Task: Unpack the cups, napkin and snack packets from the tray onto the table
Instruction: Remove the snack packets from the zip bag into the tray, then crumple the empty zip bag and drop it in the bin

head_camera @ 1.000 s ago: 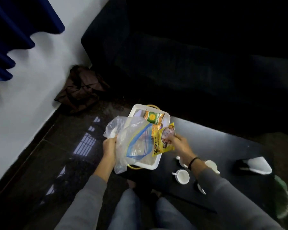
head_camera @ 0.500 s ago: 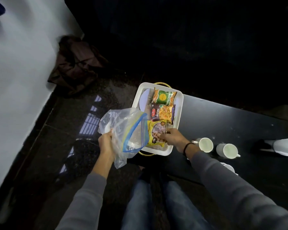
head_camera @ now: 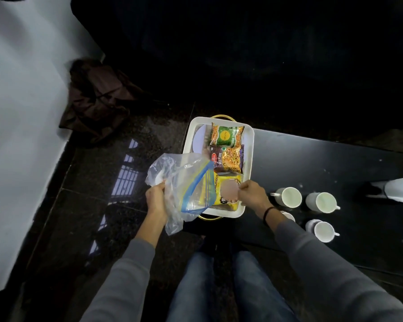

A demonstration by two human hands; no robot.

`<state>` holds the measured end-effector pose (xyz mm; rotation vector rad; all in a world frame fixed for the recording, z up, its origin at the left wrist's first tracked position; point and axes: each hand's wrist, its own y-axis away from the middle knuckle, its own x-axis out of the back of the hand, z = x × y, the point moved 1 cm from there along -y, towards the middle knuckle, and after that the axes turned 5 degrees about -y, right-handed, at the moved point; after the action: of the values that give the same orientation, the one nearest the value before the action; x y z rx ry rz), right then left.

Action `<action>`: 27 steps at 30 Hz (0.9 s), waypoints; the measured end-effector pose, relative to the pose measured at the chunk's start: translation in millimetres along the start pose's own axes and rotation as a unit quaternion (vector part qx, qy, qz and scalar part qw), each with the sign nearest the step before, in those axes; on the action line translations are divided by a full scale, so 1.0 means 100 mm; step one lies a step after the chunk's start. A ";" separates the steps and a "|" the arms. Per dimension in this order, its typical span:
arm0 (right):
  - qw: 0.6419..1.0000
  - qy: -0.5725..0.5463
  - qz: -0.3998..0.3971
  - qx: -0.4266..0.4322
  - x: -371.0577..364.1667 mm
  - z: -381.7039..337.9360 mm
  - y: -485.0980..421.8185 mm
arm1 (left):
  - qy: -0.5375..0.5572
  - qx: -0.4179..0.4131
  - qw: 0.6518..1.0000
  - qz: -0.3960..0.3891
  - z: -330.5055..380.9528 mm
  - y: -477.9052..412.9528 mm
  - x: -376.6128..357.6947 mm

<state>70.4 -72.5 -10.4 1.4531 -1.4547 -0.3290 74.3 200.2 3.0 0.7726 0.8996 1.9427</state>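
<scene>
A white tray (head_camera: 249,156) rests on the left end of the black table (head_camera: 323,163). Inside it lie a green snack packet (head_camera: 226,135), a dark red and orange packet (head_camera: 228,160) and a yellow packet (head_camera: 226,192) nearest me. My right hand (head_camera: 251,194) pinches the yellow packet's right edge while the packet rests in the tray. My left hand (head_camera: 156,201) holds a clear zip bag with a blue seal (head_camera: 186,184) just left of the tray. Several white cups (head_camera: 289,197) (head_camera: 320,202) (head_camera: 323,231) stand on the table to the right. A white napkin (head_camera: 400,190) lies at the far right.
A brown bag (head_camera: 96,98) is slumped on the dark glossy floor against the white wall (head_camera: 21,112). A black sofa (head_camera: 265,54) fills the back. My knees in jeans (head_camera: 219,287) are below the table's near edge.
My right hand has lowered the yellow packet from in the air into the tray's near end. The left hand still holds the zip bag, now closer to the tray.
</scene>
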 end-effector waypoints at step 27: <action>0.927 -0.268 0.098 0.245 1.67 -0.47 1.20 | -0.172 -0.226 0.941 -0.185 0.52 1.86 -1.34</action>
<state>75.9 -167.5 177.6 1.6634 -2.2305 -0.2564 96.8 26.0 159.6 0.5899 0.3322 1.5320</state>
